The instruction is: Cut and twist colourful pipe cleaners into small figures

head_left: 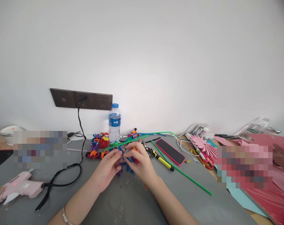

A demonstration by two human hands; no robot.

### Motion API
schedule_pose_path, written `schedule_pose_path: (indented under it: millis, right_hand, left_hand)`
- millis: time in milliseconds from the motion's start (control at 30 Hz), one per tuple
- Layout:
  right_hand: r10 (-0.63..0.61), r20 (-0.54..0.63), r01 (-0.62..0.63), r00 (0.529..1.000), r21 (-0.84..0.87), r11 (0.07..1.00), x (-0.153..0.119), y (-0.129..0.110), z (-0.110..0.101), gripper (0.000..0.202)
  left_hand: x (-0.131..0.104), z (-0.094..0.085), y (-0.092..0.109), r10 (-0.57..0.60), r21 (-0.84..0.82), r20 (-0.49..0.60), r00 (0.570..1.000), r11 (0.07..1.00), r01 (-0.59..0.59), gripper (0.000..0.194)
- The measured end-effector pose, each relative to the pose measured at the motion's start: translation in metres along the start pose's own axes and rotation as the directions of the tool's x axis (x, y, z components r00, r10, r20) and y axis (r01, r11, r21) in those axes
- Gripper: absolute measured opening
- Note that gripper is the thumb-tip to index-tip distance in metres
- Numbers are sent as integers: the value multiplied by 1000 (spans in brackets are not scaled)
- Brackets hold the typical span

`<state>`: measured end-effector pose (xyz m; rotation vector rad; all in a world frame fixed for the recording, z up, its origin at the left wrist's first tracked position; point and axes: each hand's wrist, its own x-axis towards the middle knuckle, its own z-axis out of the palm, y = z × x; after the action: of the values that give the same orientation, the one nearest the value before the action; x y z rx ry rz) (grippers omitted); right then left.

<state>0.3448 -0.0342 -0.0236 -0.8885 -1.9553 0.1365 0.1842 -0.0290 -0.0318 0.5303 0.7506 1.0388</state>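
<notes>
My left hand (109, 167) and my right hand (142, 162) meet over the middle of the grey mat. Between their fingertips is a blue pipe cleaner (121, 150), pinched from both sides. More blue and purple fuzzy pieces (129, 166) show below and behind the fingers; whether they join the held piece is unclear. Just beyond the hands, green pipe cleaners (130, 141) lie crosswise. Small pipe-cleaner figures stand near the bottle, among them a purple one (95, 142) and a red one (105, 140). To the right are yellow-handled pliers (164, 162).
A water bottle (115, 123) stands against the wall. A pink glue gun (20, 187) with a black cord lies at left. Right of the pliers are a phone (170, 151), a long green pipe cleaner (191, 177), a pink paper fan (204, 145) and scissors (208, 159).
</notes>
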Motion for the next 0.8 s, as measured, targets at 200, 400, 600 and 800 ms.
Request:
schedule_pose_path:
  millis: [200, 400, 600, 800]
  right_hand:
    - [6, -5, -6, 1000, 53, 999, 0, 0, -2, 11]
    - [17, 39, -21, 999, 114, 993, 2, -3, -5, 18]
    - [125, 41, -132, 991, 268, 954, 6, -8, -8, 10]
    - [185, 59, -193, 981, 407, 893, 10, -6, -14, 6]
  left_hand:
    - [0, 2, 2, 15, -43, -25, 1000, 999, -16, 31]
    - [1, 4, 6, 116, -27, -62, 991, 993, -117, 32]
    - [1, 5, 7, 150, 29, -43, 988, 988, -149, 30]
    - [-3, 5, 9, 223, 267, 38, 974, 937, -225, 31]
